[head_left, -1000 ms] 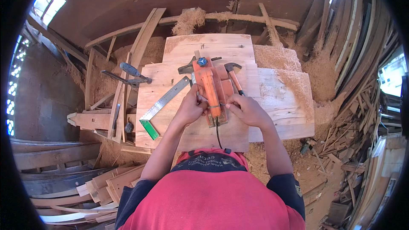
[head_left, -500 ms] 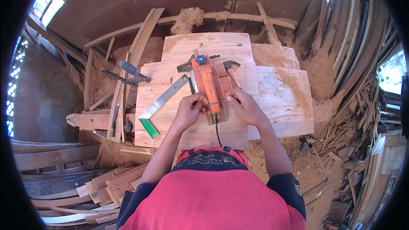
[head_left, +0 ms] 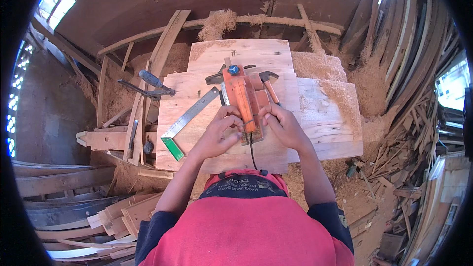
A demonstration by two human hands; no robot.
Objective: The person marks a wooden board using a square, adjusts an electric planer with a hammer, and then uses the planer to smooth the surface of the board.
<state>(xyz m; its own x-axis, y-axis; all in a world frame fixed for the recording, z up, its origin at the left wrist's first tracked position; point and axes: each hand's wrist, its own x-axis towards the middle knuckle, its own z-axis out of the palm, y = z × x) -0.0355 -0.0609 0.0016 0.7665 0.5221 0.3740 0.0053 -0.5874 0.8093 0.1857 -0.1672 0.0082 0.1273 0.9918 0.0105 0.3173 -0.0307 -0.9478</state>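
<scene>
An orange electric hand planer [head_left: 242, 97] lies on a stack of pale wooden boards [head_left: 315, 118], its black cord [head_left: 252, 151] running back toward me. My left hand [head_left: 219, 132] is at the planer's left rear side, fingers curled and pinched against its handle. My right hand [head_left: 282, 125] touches the right rear side the same way, fingertips at the handle. A hammer with an orange grip [head_left: 269, 84] lies just right of the planer. A steel try square with a green stock [head_left: 186, 122] lies left of my left hand.
A blue-handled clamp [head_left: 150, 83] and other tools rest on planks at the left. Heaps of wood shavings [head_left: 318, 66] lie behind and right of the boards. Scrap timber [head_left: 399, 157] is piled at the right, and curved planks [head_left: 74, 207] lie at the lower left.
Both hands have shifted slightly at the planer's rear; my left hand has slid a little down and back, my right fingers have crept up toward the handle. The planer has stayed put.
</scene>
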